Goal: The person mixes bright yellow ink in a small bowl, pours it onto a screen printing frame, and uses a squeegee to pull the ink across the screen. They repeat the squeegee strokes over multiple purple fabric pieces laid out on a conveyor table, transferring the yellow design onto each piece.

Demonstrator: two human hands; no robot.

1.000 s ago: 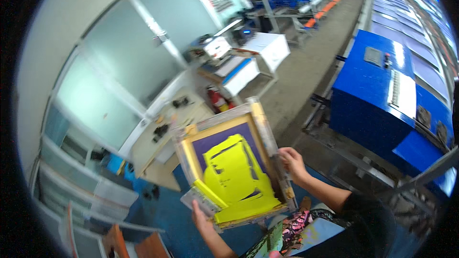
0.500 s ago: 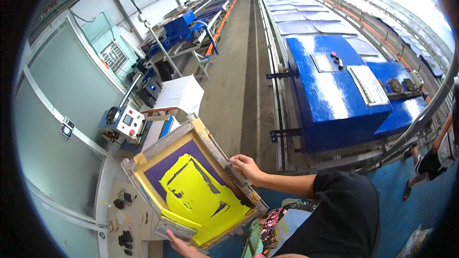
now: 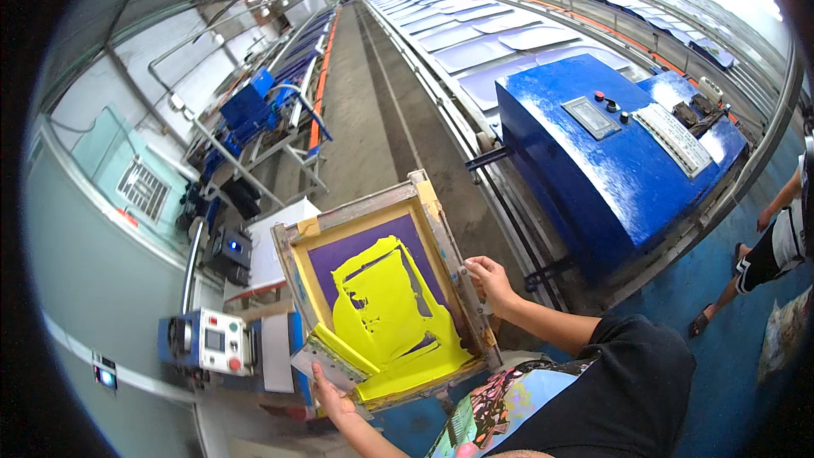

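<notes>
A screen printing frame (image 3: 455, 276) is held tilted in front of me, with purple mesh (image 3: 339, 248) inside its worn rails. Thick yellow ink (image 3: 386, 309) covers much of the mesh. A squeegee (image 3: 343, 356), its metal strip pierced with holes and its blade coated yellow, lies across the frame's lower left corner. My left hand (image 3: 333, 394) is closed there, thumb over the metal strip; its other fingers are mostly hidden beneath. My right hand (image 3: 492, 282) grips the right rail with bent fingers.
A blue machine housing (image 3: 577, 153) stands to the right, before a long printing table (image 3: 458, 34) carrying purple pieces. At left are a control box (image 3: 222, 341), a white-covered stand (image 3: 267, 259) and a glass partition (image 3: 85, 229). Another person (image 3: 776, 229) stands at far right.
In view, the frame has shifted right and upward and turned more upright, both hands moving with it. My left thumb now shows over the squeegee's metal strip. The surroundings have swung leftward.
</notes>
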